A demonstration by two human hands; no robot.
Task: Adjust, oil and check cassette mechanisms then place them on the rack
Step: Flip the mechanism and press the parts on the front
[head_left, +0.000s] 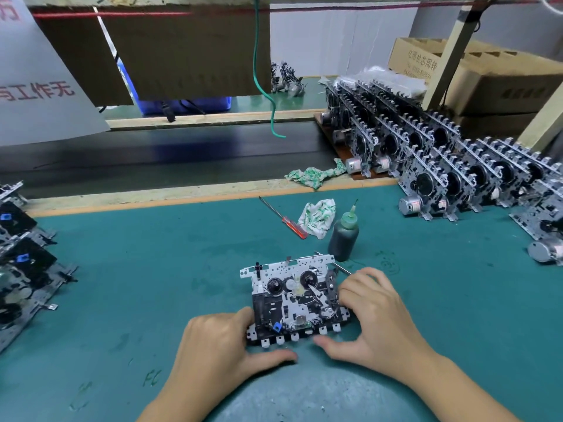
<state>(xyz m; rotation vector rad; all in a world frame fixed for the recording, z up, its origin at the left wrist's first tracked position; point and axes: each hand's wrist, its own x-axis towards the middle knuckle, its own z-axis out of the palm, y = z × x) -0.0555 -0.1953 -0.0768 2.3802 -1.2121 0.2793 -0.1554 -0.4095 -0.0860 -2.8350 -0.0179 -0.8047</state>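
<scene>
**Both hands hold one mechanism on the desk**

The cassette mechanism [294, 296] lies flat on the green desk [137, 269], near its front edge. The left hand [219, 345] grips its left side and the right hand [374, 315] its right, thumbs under the front edge. Free mat lies left; the oil bottle [343, 236] stands just behind. The right fingers hide a thin metal tool [342, 268].

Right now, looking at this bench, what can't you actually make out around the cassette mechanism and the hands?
- Head view: the right side of the cassette mechanism is covered by the right hand.
- The left hand hides its near left corner.
- The metal rod vanishes behind the right hand's fingers.
- The oil bottle is too dark to show its level.
</scene>
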